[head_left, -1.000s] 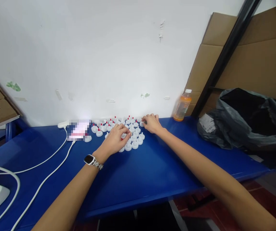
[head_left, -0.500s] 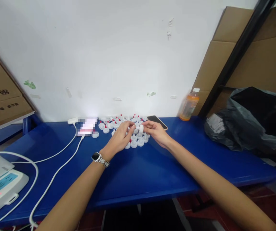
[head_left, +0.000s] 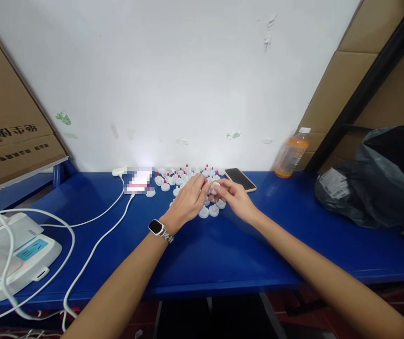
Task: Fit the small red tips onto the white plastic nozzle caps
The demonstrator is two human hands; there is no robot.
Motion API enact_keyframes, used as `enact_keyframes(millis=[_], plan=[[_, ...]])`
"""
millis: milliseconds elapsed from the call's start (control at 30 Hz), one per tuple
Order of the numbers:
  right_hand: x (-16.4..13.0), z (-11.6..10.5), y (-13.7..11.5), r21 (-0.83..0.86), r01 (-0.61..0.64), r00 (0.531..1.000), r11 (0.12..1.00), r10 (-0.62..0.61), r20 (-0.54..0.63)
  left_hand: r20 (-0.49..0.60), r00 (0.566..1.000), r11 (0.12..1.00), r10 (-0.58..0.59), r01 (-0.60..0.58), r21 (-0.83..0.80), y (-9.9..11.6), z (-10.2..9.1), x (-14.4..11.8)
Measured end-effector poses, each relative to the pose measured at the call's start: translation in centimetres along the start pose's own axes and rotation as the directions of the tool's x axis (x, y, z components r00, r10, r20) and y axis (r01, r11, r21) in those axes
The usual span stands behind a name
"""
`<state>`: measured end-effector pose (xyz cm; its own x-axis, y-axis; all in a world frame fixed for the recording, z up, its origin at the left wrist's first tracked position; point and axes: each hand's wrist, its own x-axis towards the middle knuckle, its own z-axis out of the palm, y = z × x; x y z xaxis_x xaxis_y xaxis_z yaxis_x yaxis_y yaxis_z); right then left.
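White plastic cap (head_left: 215,188) sits mid-frame, pinched by the right hand (head_left: 236,201). Beside it, the left hand (head_left: 189,197) bends its fingers close together; I can't tell their grip. A loose pinch could drop it onto other caps (head_left: 203,213).

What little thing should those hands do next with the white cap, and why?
Perhaps the left hand should gently twist against the white cap: the right hand pinches it, and both hands meet there, though part of it is hidden.
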<state>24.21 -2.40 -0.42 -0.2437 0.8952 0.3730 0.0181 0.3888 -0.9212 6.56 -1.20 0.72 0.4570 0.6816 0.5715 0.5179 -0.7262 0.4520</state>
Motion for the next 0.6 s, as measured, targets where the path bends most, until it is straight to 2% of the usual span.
enact_keyframes(millis=[100, 200, 267, 333, 433, 533, 600], plan=[[-0.1, -0.2, -0.2, 0.076, -0.069, 0.994, 0.995, 0.062, 0.09, 0.062, 0.993, 0.993, 0.103, -0.106, 0.048, -0.1, -0.7, 0.0], [-0.4, -0.5, -0.7, 0.176, -0.167, 0.967, 0.97, 0.127, 0.219, 0.124, 0.969, 0.969, 0.214, -0.226, 0.099, -0.3, -1.4, 0.0], [-0.5, -0.6, -1.0, 0.182, -0.179, 0.96, 0.967, 0.131, 0.248, 0.135, 0.963, 0.966, 0.233, -0.244, 0.079, -0.3, -1.4, 0.0], [-0.6, -0.5, -1.2, 0.105, -0.1, 0.979, 0.989, 0.079, 0.188, 0.081, 0.982, 0.985, 0.171, -0.171, -0.003, -0.2, -0.8, -0.1], [-0.6, -0.4, -1.3, -0.174, 0.12, 0.993, 0.977, -0.118, 0.021, -0.028, 1.0, 0.983, -0.003, -0.002, -0.185, 0.0, 0.6, 0.0], [-0.8, -0.9, -1.2, -0.483, 0.268, 0.941, 0.834, -0.333, -0.053, -0.1, 0.981, 0.926, -0.167, 0.122, -0.357, -0.7, 1.1, 0.5], [-0.8, -1.6, -1.0, -0.588, 0.289, 0.9, 0.755, -0.424, -0.102, -0.201, 0.93, 0.875, -0.308, 0.195, -0.443, -1.7, 0.4, 0.8]])
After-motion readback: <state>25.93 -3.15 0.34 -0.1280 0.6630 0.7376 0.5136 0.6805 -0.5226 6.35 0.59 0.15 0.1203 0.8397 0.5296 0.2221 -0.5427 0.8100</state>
